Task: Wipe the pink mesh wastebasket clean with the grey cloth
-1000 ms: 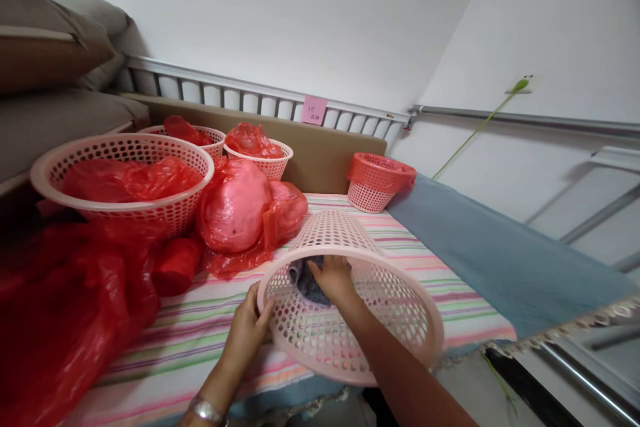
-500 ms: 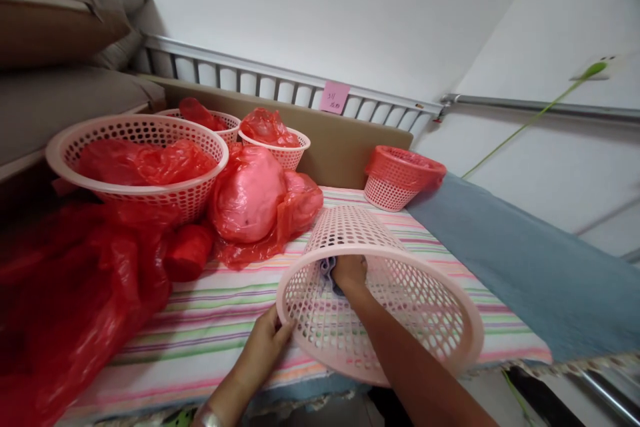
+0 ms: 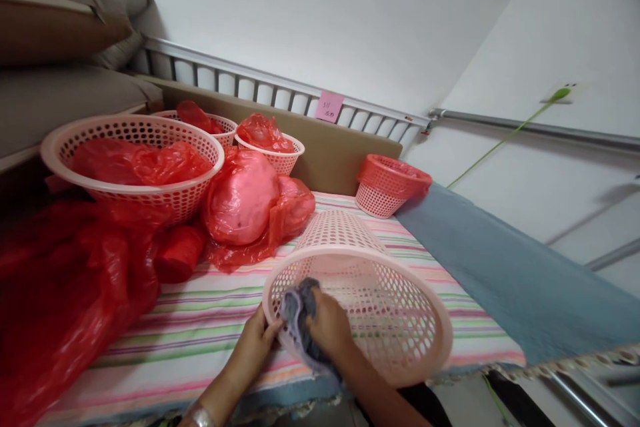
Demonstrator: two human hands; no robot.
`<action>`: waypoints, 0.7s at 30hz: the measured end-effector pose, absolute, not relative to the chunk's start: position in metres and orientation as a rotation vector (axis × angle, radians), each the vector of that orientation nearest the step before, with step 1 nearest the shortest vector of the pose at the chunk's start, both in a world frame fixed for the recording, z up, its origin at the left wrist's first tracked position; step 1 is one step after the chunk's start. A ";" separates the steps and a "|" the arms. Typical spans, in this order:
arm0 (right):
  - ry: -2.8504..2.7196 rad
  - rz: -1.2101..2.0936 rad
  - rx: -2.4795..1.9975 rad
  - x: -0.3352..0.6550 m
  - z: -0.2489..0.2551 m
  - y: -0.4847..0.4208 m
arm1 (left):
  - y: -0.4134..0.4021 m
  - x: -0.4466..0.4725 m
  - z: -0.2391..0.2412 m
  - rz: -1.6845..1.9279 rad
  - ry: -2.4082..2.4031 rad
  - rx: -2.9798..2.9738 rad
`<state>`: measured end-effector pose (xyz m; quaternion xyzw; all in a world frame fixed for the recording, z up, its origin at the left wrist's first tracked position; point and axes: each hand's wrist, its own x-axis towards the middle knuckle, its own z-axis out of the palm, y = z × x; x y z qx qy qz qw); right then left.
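A pale pink perforated plastic basket (image 3: 350, 247) lies on its side on a striped cloth (image 3: 200, 333), its wide mouth facing me. My left hand (image 3: 257, 340) grips the basket's rim at the left, thumb on the near side and fingers behind. Inside the mouth, close to that same left edge, my right hand (image 3: 327, 323) is closed on a crumpled grey-purple cloth rag (image 3: 300, 313). The rag touches the inner wall and hangs down over the lower rim.
Several baskets holding red plastic bags stand at the left, one basket (image 3: 135, 187) nearest. A stuffed red bag (image 3: 243, 197) and loose red plastic (image 3: 80, 300) lie beside them. A red-lined basket (image 3: 387, 187) stands at the back right. Grey cushions (image 3: 65, 100) are stacked at far left.
My right hand has drawn the rag from deep inside the basket toward the left part of its mouth. My left hand still holds the rim. The view has shifted slightly.
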<state>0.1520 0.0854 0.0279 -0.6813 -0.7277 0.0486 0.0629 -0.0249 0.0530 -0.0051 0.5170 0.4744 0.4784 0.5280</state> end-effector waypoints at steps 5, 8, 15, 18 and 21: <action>-2.242 0.049 -1.906 0.145 0.023 0.036 | 0.052 -0.026 0.007 1.256 1.100 1.274; -2.236 0.002 -1.897 0.147 0.021 0.032 | 0.051 -0.025 0.011 1.278 1.082 1.286; -2.276 -0.085 -1.881 0.154 0.018 0.078 | 0.055 -0.021 -0.004 1.115 1.192 1.270; -2.184 -0.172 -2.043 0.164 0.028 0.124 | 0.055 -0.021 -0.007 1.096 1.178 1.269; -2.036 -0.185 -2.217 0.174 0.034 0.167 | 0.055 -0.022 -0.004 1.088 1.168 1.274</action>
